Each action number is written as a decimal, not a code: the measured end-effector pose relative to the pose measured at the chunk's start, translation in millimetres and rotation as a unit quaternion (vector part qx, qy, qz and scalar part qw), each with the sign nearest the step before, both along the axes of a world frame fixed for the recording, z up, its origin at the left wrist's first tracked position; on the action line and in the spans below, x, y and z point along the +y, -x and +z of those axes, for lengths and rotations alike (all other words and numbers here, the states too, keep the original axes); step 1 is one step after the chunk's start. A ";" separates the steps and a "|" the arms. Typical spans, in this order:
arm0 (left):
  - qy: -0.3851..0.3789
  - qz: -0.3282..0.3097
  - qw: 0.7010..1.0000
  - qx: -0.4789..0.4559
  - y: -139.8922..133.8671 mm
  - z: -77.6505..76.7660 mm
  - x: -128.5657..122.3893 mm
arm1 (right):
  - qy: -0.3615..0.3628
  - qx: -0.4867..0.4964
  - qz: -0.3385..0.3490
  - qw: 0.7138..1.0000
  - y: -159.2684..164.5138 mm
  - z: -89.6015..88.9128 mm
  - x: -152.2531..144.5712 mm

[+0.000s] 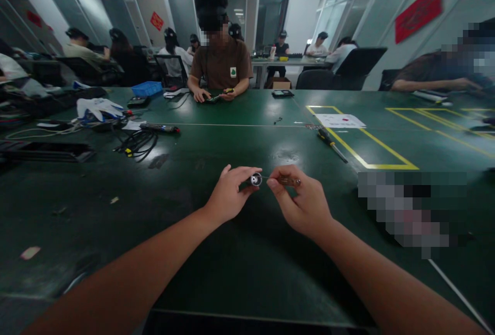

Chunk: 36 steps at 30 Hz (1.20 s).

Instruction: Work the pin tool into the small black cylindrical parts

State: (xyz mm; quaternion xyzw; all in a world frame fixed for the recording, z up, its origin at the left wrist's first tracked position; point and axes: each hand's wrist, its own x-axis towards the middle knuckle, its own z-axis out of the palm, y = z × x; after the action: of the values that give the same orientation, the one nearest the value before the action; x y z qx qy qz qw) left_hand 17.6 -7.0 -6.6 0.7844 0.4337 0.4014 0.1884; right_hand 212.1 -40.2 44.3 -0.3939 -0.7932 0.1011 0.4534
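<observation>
Between the thumb and fingers of my left hand (231, 190) is a small round connector (256, 179) with a metal rim, its open end facing me and dark holes in its pale insert. My right hand (303, 198) is closed around the brownish see-through handle of a small screwdriver (288, 181). The screwdriver's thin shaft points left at the connector's right side; whether its tip touches the rim I cannot tell. Both hands are just above the green table (232, 273).
A yellow-black screwdriver (331, 144) and a paper sheet (340, 120) lie ahead on the right. Coiled black cable (137, 141), a pen-like tool (159, 128) and white gloves (98, 110) are on the left. A blurred-out object (406, 211) lies right. Across the table a person (222, 62) works.
</observation>
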 end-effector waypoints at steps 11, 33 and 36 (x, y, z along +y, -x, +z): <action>0.015 -0.005 0.998 0.052 1.1 -1.1 1.7 | 0.054 0.030 0.013 0.998 0.6 -7.4 4.6; -0.037 0.045 0.995 0.077 4.6 6.6 -0.3 | 0.269 0.354 0.052 0.894 1.5 -19.2 27.4; -0.037 0.039 0.995 0.079 4.6 6.3 0.0 | 0.314 0.396 0.060 0.861 2.7 -23.7 32.0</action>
State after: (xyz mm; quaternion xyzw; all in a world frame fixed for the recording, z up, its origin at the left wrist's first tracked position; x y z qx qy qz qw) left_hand 13.0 -7.0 -0.2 0.8027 0.4625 0.3606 0.1087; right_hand 209.4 -8.2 20.6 -0.3941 -0.4952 0.5194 0.5741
